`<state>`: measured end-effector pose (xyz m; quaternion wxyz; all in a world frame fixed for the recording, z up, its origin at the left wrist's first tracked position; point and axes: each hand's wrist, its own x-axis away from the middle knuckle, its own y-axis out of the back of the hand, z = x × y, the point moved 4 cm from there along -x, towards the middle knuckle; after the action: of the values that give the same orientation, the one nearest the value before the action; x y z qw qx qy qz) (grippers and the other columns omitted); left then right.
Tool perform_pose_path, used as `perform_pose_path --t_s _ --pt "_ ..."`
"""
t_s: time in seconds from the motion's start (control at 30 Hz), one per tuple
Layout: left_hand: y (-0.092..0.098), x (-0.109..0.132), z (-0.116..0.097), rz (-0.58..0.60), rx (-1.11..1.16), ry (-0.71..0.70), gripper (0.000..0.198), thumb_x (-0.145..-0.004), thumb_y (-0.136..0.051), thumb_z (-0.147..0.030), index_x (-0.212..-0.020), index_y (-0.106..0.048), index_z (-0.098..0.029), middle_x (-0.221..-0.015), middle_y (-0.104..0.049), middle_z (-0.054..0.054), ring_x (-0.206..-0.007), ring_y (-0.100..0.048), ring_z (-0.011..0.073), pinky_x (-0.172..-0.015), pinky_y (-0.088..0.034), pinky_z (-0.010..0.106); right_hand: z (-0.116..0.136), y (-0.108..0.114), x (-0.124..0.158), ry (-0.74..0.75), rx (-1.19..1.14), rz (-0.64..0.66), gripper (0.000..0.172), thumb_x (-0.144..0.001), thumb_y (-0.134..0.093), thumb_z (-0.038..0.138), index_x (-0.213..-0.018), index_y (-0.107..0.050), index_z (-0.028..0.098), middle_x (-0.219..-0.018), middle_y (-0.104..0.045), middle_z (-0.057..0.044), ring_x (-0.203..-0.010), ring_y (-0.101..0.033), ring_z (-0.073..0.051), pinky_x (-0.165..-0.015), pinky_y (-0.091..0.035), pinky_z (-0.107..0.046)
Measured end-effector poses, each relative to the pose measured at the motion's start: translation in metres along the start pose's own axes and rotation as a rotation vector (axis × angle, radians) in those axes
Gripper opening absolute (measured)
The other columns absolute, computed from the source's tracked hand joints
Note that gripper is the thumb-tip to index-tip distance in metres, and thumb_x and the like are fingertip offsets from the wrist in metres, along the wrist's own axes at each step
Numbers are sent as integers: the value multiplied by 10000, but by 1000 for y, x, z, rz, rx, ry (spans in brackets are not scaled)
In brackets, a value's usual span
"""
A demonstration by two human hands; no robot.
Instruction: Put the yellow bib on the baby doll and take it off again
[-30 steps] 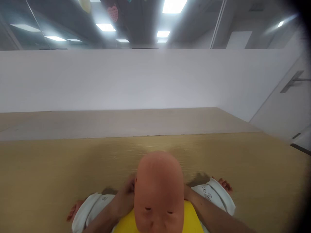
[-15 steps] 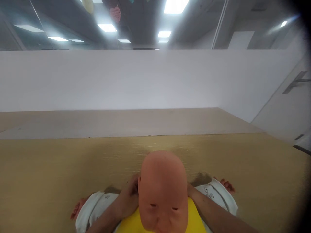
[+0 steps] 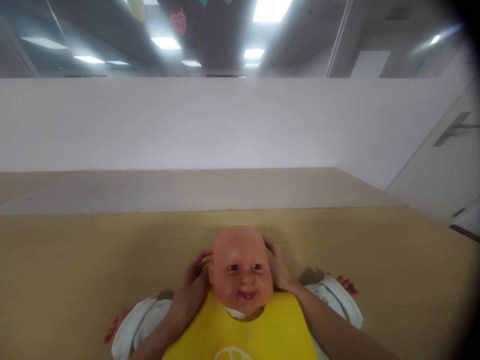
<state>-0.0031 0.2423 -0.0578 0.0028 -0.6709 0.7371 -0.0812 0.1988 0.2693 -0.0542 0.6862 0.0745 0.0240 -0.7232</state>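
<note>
A baby doll [image 3: 240, 272] lies on its back on the wooden table [image 3: 75, 260], face up toward me, head away from me. It wears white sleeves [image 3: 333, 295] and a yellow bib [image 3: 243, 335] across its chest. My left hand [image 3: 189, 287] cups the left side of the doll's head, fingers curved behind it. My right hand [image 3: 277, 267] cups the right side of the head the same way. Both forearms run up from the bottom edge over the doll's shoulders.
A second, paler tabletop [image 3: 168, 187] lies beyond the first, backed by a white partition wall [image 3: 187, 125]. A door with a lever handle [image 3: 452, 127] stands at the right. Ceiling lights shine above.
The doll's head has tipped back and down onto the table, so its face now shows fully. Both hands slid from its neck up to the sides of its head.
</note>
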Motion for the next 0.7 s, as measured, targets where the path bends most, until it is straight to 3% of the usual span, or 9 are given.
perform_pose_path --t_s 0.1,0.23,0.37,0.53,0.7 --pt "3 -1 -3 -70 -37 17 359 -713 -676 -325 -1018 -589 -159 -795 -714 38 -710 -639 172 -675 -474 258 -19 2 -4 -104 -186 21 329 -842 -508 461 -740 -495 148 -709 -528 -21 -684 -463 -142 -637 -414 -258" --pt "8 0 -10 -135 -76 37 446 -701 -680 -379 -1079 -585 -163 -816 -722 37 -708 -637 169 -626 -449 235 -23 4 -5 -148 -190 61 329 -803 -533 463 -716 -505 147 -685 -497 -11 -655 -434 -136 -601 -370 -253" --pt "15 0 -16 -134 -178 62 473 -719 -670 -425 -1105 -594 -161 -844 -730 60 -646 -623 166 -575 -435 241 -14 7 -7 -98 8 61 341 -808 -461 465 -649 -487 165 -659 -484 -11 -654 -426 -144 -591 -335 -252" --pt "14 -3 -21 -45 -317 -46 284 -763 -603 -361 -919 -697 -144 -1022 -718 96 -947 -644 231 -834 -467 300 -12 10 -11 -15 267 16 382 -819 -389 479 -575 -425 187 -579 -450 -4 -598 -406 -146 -547 -260 -256" --pt "10 -1 -25 -64 -371 -46 292 -754 -581 -340 -931 -705 -144 -1007 -724 90 -950 -651 248 -848 -470 321 -18 10 -13 9 376 28 393 -840 -360 471 -571 -422 190 -580 -476 -14 -588 -426 -149 -546 -250 -262"
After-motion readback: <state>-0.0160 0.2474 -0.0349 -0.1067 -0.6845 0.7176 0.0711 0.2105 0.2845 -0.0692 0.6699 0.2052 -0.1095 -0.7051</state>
